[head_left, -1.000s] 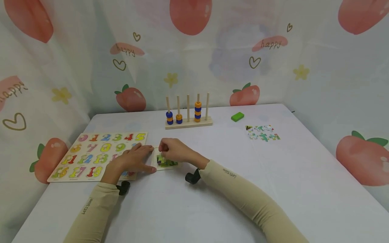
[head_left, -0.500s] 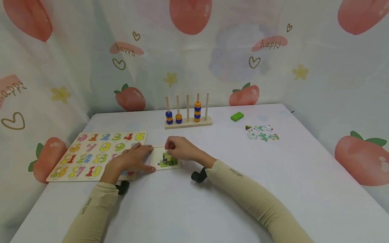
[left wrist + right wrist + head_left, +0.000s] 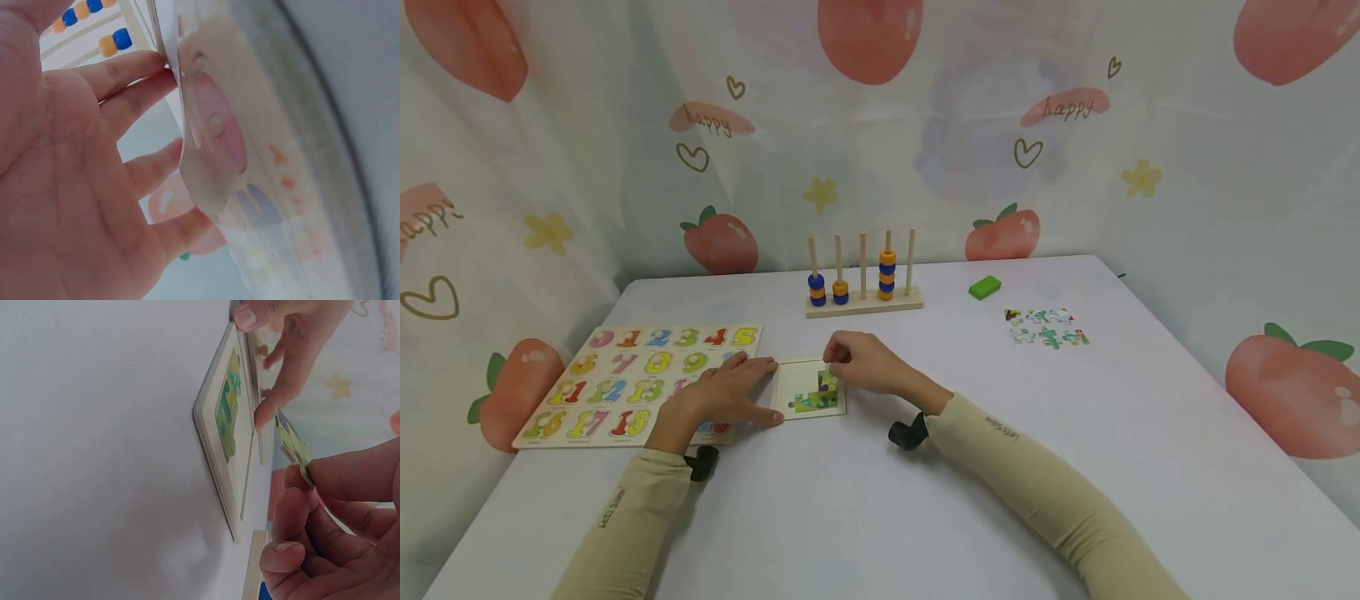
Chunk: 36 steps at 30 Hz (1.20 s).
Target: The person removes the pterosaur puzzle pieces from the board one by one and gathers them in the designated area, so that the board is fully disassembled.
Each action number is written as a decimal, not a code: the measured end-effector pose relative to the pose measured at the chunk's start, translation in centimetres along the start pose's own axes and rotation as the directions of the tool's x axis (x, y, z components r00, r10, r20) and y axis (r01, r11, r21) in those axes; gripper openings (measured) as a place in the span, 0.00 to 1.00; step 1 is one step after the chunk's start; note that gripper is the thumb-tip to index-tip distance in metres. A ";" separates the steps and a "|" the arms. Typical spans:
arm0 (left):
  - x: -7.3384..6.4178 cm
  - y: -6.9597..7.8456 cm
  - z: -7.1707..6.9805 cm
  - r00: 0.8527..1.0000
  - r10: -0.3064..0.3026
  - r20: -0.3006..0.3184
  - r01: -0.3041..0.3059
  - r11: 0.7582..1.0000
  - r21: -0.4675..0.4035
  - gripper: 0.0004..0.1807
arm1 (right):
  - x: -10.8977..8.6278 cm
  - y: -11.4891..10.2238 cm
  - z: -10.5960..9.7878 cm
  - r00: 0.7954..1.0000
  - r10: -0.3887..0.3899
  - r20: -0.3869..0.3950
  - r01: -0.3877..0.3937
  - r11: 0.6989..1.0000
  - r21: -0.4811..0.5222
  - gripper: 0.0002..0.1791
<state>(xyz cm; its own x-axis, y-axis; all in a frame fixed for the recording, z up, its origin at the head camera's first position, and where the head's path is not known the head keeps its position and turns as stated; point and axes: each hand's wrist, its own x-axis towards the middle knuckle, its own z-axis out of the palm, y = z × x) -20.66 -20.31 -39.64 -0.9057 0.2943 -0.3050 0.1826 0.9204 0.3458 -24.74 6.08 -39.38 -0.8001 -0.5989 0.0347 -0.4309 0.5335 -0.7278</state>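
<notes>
Between thumb and fingertips my right hand [image 3: 871, 363] pinches a green jigsaw piece [image 3: 295, 445], tilted above the small puzzle tray [image 3: 792, 379]. Joined green jigsaw pieces [image 3: 815, 402] lie along the near side of the tray's recess. My left hand [image 3: 724, 395] is spread at the tray's left side; its thumb and index fingertip touch that edge. Its other fingers lie over the right part of a wooden number board [image 3: 606, 365], hiding some numbers. In the left wrist view the fingers look mostly straight.
At the back stands a peg abacus [image 3: 865, 308] with blue and orange beads. A green block [image 3: 985, 287] lies to its right. Several loose jigsaw pieces [image 3: 1049, 337] are grouped at the right of the white table [image 3: 925, 517]. A printed curtain [image 3: 880, 150] hangs behind.
My right hand has moved to the right over the tray with the jigsaw piece, uncovering more of the tray's left part. The left hand has stayed at the tray's edge.
</notes>
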 end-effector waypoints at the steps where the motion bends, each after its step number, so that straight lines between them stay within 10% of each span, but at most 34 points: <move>1: 0.0 0.0 0.0 1.000 0.000 -0.001 0.000 1.000 0.001 0.55 | -0.1 0.0 -0.1 1.000 -0.001 -0.004 0.001 1.000 -0.002 0.05; 36: -0.5 0.4 -0.1 1.000 0.006 -0.007 -0.006 1.000 -0.010 0.55 | -3.3 2.7 -3.2 0.994 0.074 -0.086 -0.073 0.997 0.021 0.04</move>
<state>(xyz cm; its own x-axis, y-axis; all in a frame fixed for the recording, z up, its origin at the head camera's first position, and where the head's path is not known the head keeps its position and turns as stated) -20.13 -20.09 -39.21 -0.9073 0.2980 -0.2967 0.1843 0.9160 0.3562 -24.58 11.40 -39.30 -0.8626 -0.5044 0.0392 -0.3631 0.5632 -0.7423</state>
